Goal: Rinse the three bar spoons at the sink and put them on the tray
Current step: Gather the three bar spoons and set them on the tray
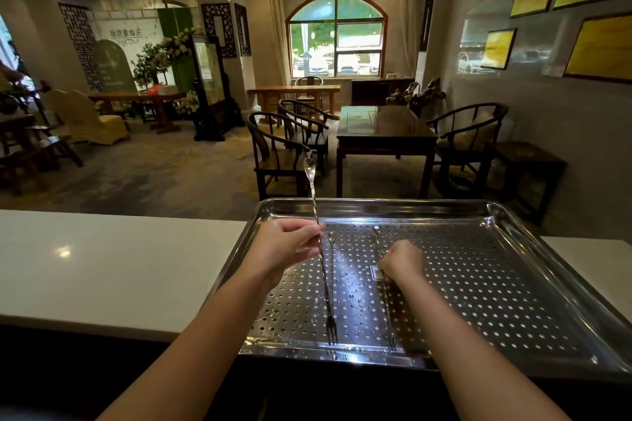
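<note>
A perforated steel tray (pixel 376 206) sits on the counter in front of me. My left hand (pixel 290 246) grips one twisted bar spoon (pixel 312 188) near its middle, with the bowl pointing up and away and the fork end low over the tray. Just right of it a second bar spoon (pixel 331 270) lies flat on the tray. My right hand (pixel 402 261) is curled round a third bar spoon (pixel 388 311), which lies along the tray floor with its fork end near the front rim.
A white counter (pixel 102 267) runs to the left of the tray and continues on its right (pixel 595 263). Beyond the counter is a room with dark wooden chairs (pixel 277 150) and a table (pixel 383 126). No sink is in view.
</note>
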{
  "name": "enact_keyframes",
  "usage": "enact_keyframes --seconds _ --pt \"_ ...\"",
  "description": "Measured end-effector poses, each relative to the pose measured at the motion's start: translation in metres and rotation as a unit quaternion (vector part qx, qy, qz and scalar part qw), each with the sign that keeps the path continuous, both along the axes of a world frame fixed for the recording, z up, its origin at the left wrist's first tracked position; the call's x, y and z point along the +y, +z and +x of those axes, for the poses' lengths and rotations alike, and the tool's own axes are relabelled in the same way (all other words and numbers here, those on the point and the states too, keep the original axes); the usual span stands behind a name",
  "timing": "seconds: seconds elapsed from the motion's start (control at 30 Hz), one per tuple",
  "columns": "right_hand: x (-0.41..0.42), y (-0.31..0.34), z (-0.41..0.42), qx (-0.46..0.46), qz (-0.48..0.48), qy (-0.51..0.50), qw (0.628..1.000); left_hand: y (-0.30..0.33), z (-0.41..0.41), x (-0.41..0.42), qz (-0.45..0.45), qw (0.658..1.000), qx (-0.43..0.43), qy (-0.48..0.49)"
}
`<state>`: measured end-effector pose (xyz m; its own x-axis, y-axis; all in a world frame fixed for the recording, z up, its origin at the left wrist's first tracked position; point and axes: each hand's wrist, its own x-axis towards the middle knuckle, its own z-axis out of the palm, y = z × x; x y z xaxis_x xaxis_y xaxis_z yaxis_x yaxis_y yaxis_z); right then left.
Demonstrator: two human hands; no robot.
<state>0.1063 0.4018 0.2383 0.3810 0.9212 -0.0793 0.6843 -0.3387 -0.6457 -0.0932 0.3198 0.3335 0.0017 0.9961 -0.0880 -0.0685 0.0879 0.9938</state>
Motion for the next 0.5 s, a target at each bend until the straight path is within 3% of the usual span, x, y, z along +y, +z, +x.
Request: enact_keyframes --seconds 0.5 --pt "-0.0011 -0.0071 -0.0062 -0.106 0.001 0.006 0.994 -0.0008 -0.0046 -0.001 -0.003 1.0 -0.009 0.001"
